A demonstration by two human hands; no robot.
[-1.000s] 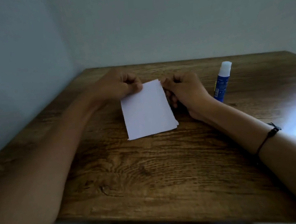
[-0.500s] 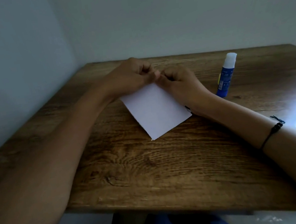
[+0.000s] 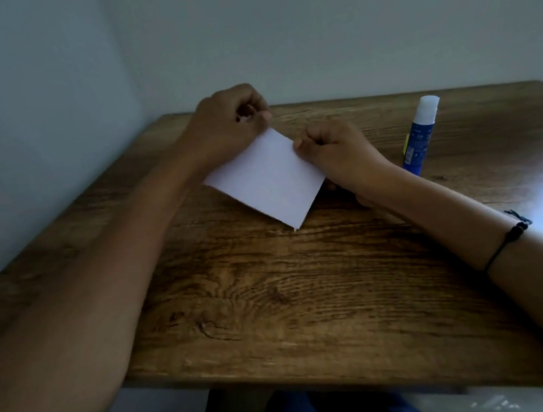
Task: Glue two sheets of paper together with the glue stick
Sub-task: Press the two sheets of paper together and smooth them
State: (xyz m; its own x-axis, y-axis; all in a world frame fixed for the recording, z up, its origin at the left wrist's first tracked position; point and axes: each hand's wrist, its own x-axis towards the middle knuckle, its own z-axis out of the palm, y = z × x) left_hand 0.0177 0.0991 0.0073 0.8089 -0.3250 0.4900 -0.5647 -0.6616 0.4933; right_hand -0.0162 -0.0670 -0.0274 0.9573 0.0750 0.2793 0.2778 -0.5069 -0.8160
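We hold the white paper (image 3: 268,180) over the far middle of the wooden desk (image 3: 293,306), turned so one corner points back toward us and just meets the wood. Our left hand (image 3: 228,121) has its grip pinched on the far corner, and our right hand (image 3: 339,155) has its grip pinched on the right-hand edge, fingers curled in. We cannot tell from here whether this is a single sheet or two sheets lying flush, since only one white face shows and no second edge stands apart. The glue stick (image 3: 421,136) stands upright on the desk just beside our right hand, to its right, not touched by either hand; its white top looks like a cap in place, though the blur leaves that unsure. By our reading, the task is at an early stage: no glue shows on the paper and the stick is not in hand. What seems left is to separate or lay out the sheets, take up the stick, spread glue on one face, then press the two together.
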